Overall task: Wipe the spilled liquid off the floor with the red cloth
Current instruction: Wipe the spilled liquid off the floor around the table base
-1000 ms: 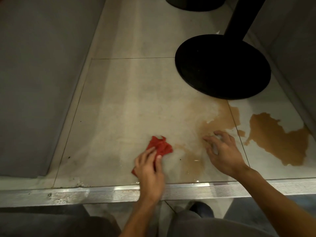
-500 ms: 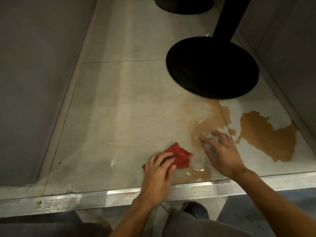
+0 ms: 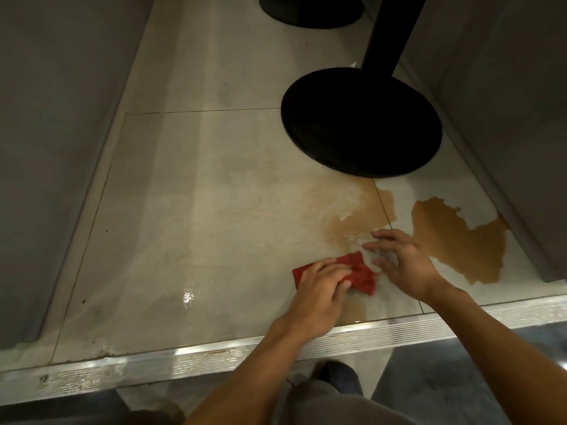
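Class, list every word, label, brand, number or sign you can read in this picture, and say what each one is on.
None: no words, numbers, labels or signs can be read anywhere.
The red cloth, floor, brown spill, black round base and metal step edge all look plain.
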`<state>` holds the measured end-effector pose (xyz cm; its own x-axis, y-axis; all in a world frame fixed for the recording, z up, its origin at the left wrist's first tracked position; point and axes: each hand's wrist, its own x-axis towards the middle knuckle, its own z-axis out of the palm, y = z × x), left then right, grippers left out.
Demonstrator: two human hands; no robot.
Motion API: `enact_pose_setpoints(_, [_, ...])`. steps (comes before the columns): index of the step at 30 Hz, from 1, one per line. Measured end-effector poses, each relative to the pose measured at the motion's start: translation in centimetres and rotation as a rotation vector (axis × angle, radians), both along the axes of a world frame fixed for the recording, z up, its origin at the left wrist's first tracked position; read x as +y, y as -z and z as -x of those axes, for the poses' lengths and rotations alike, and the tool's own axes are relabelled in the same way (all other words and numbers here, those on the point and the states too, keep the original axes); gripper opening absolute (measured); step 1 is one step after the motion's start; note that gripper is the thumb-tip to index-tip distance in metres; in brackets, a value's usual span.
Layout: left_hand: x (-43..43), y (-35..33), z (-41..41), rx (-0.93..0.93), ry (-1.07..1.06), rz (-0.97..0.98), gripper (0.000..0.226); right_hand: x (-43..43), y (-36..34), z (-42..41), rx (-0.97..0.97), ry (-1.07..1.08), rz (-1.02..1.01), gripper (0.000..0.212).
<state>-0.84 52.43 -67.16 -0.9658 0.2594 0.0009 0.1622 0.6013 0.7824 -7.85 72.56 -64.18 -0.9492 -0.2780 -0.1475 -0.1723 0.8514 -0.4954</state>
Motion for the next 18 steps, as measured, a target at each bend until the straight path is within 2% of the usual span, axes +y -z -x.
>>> enact_pose_setpoints(3, [-0.8, 0.3, -0.4, 0.056, 0.310, 0.121, 0.033, 0.2, 0.0, 0.1, -0.002, 0.008, -0.003, 0.032])
enact_pose_setpoints(6, [-2.6, 0.5, -1.0, 0.086, 0.442, 0.191, 0.032, 0.0, 0.2, -0.1, -0.003, 0.017, -0.004, 0.033])
enact_pose_setpoints(13, [-8.4, 0.1, -2.1, 0.041, 0.413, 0.236, 0.031, -0.3, 0.3, -0.4, 0.035, 0.023, -0.014, 0.034])
enact_pose_setpoints(18, [-12.1, -0.2, -3.1, 0.025, 0.246, 0.170, 0.026, -0.2, 0.5, -0.5, 0.024, 0.013, -0.043, 0.034])
